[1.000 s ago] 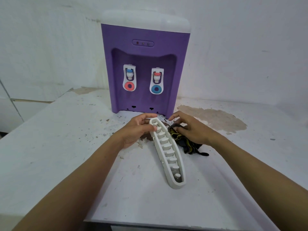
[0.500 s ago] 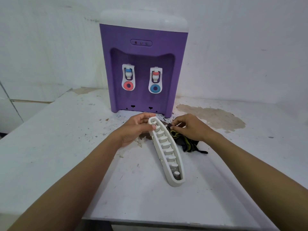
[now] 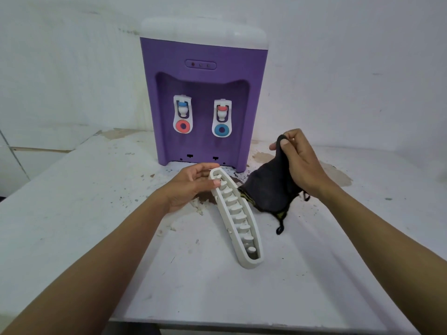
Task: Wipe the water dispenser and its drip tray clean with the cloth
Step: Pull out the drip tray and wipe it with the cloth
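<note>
A purple water dispenser (image 3: pixel 203 93) with a white top and two taps stands at the back of the table. Its white drip tray (image 3: pixel 238 218) lies detached on the table in front, running toward me. My left hand (image 3: pixel 191 187) grips the tray's far end, thumb on its rim. My right hand (image 3: pixel 297 163) pinches a dark cloth (image 3: pixel 268 189) with yellow trim and holds it up just right of the tray. The cloth's lower edge hangs down to the table.
The white table (image 3: pixel 96 213) is stained, with dark specks near the dispenser's base and a brown patch (image 3: pixel 338 175) at the right. A white wall stands close behind. The table's front edge (image 3: pixel 242 322) is near me.
My right hand has lifted the cloth off the table, so it now hangs unfolded from my fingers. My left hand has kept its hold on the tray's far end.
</note>
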